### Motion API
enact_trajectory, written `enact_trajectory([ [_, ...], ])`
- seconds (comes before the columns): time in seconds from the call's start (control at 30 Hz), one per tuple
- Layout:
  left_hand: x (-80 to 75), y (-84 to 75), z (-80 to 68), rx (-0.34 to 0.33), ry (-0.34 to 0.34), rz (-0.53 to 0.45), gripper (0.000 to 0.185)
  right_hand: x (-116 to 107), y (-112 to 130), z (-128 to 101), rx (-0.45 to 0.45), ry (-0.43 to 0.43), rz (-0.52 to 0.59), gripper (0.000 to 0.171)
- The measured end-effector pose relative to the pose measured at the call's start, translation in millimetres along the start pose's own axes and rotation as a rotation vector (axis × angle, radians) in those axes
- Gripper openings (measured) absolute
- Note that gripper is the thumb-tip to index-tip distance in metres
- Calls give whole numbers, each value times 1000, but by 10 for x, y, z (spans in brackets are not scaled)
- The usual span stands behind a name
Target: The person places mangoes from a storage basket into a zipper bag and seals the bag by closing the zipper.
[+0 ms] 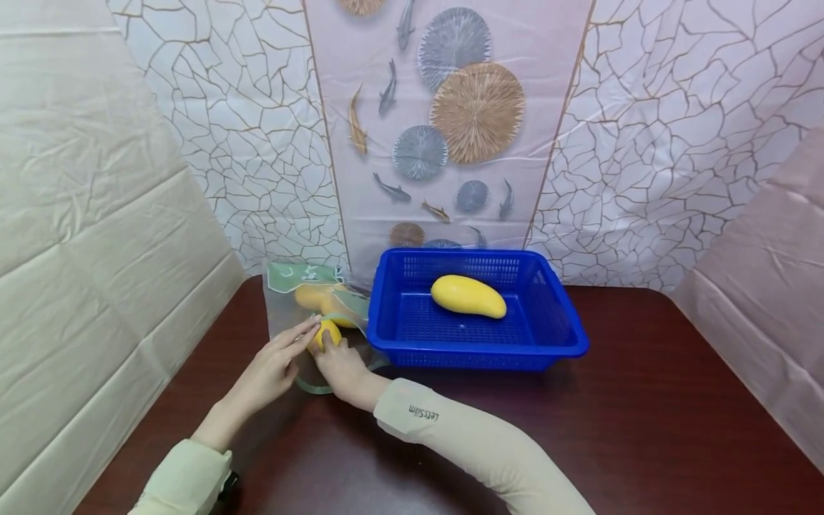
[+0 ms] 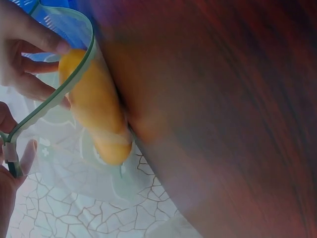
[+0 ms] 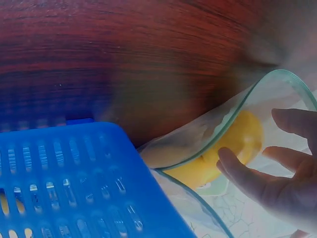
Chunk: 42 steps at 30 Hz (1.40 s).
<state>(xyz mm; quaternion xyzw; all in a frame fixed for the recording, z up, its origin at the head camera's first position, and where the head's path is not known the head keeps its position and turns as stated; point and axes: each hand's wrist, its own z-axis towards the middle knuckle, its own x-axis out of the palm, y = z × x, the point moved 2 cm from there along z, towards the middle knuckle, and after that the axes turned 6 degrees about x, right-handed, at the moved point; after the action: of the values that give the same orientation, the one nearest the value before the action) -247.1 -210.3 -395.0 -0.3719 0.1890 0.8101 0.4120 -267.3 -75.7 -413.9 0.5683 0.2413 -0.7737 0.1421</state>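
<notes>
Head view evenly bright; 2 wrist views hazier, tabletop (image 2: 223,124) blurred.

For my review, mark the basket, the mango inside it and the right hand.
Basket (image 1: 476,350), head view: front rim.
Mango (image 1: 468,296), head view: upper side.
Right hand (image 1: 344,366), head view: its back.

right hand (image 3: 287,191), fingers parted, at a green-rimmed clear bag (image 3: 195,140), yellow fruit (image 3: 246,134) inside, blue basket (image 3: 136,173) beside it
</notes>
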Motion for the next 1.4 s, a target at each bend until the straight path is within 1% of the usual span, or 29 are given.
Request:
enact_trajectory([
  [0.13,-2,4,1,0,4,1,77,12,-7,-19,-6,-20,-19,52],
  [0.37,-3,-3,0,-3,2,13,74,27,-19,-50,-25,-16,-54,46],
  [0.57,2,-11,-1,-10,3,19,72,55,-35,-78,-28,-48,-55,42],
  [0.77,5,-15,-7,-32,21,20,73,50,-59,-112,-40,-86,-61,40],
  [1.1,11,8,-34,-31,9,16,73,57,-110,-176,-74,-165,-28,38],
  [1.4,9,4,-33,-37,12,20,75,79,-154,-229,-96,-147,45,30],
])
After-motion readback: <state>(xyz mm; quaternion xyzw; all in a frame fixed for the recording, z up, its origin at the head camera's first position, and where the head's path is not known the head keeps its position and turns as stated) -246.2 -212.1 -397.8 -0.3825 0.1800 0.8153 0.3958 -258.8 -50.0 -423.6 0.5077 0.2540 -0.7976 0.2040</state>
